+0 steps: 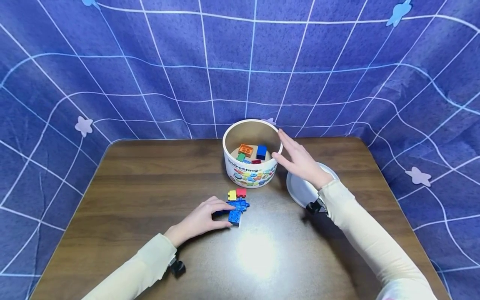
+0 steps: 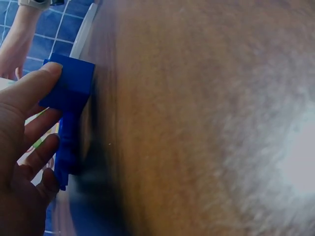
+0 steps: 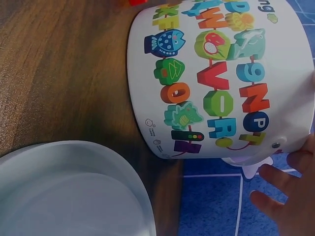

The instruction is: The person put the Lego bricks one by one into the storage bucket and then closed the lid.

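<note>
My left hand (image 1: 200, 220) pinches a square blue toy brick (image 1: 234, 217) between thumb and fingers, low over the table. In the left wrist view the thumb lies across this brick's face. Right behind it is a longer blue toy piece (image 1: 242, 204), partly hidden by the hand; whether the two are joined I cannot tell. A yellow brick (image 1: 232, 195) and a red brick (image 1: 241, 193) sit side by side just beyond. My right hand (image 1: 300, 160) touches the rim of a white printed tub (image 3: 211, 73), its fingers mostly straight.
Inside the tub lie an orange brick (image 1: 246, 150), a blue brick (image 1: 261, 152), a green brick (image 1: 241, 157) and other pieces. A round white lid (image 1: 300, 193) rests on the brown table (image 1: 150, 175), under the right forearm. Behind the table hangs a blue curtain (image 1: 180, 83).
</note>
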A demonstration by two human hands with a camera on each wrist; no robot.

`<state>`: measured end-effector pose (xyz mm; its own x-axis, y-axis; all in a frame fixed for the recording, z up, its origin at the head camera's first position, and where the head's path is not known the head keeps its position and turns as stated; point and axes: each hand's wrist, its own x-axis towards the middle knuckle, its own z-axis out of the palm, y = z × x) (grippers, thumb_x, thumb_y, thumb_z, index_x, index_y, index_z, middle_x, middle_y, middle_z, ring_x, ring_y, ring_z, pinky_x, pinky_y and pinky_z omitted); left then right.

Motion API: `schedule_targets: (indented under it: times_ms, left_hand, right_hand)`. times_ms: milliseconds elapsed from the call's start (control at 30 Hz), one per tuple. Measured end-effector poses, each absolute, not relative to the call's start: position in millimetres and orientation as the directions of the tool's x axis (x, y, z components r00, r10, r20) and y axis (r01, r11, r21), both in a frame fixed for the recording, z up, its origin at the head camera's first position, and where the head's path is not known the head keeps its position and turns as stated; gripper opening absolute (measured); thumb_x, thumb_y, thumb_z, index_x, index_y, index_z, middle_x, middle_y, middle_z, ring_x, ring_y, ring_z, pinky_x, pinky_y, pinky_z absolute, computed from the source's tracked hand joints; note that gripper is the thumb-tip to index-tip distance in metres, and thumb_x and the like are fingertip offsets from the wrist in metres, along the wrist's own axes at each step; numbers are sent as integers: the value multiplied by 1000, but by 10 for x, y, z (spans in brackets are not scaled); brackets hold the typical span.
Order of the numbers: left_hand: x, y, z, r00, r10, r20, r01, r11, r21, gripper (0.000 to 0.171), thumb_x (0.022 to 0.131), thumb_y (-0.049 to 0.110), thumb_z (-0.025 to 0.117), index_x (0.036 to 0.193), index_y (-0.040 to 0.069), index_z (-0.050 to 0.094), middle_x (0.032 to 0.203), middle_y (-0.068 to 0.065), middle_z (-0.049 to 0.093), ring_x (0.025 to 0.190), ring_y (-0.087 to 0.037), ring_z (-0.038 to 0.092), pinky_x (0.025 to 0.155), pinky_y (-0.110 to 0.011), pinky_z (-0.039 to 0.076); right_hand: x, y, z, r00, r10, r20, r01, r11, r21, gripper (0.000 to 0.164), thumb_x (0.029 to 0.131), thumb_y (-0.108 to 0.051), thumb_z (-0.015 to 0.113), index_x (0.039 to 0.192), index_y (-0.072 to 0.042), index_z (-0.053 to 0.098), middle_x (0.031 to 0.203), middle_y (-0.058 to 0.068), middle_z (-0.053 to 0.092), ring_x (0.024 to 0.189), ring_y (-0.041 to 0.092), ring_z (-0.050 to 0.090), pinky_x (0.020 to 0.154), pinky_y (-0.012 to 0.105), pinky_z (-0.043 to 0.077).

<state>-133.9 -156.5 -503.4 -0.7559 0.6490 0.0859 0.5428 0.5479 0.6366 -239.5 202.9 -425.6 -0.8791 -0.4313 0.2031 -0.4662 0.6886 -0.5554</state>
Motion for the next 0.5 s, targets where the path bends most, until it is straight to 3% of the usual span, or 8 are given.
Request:
schedule_targets:
  times_ms: [500]
  left_hand:
    - [-1343,-1564,-4819,-773,611,170,538,491,685,42,92,35,81,130,20,75,119,7,74,108,-15,60,91,-38,56]
  right_hand:
    - [-2408,2038,-4275,-869,-441,223,-486,682,-546,84,106,-58,47,167,-8,18,173,11,17,158,33,21,126,59,21]
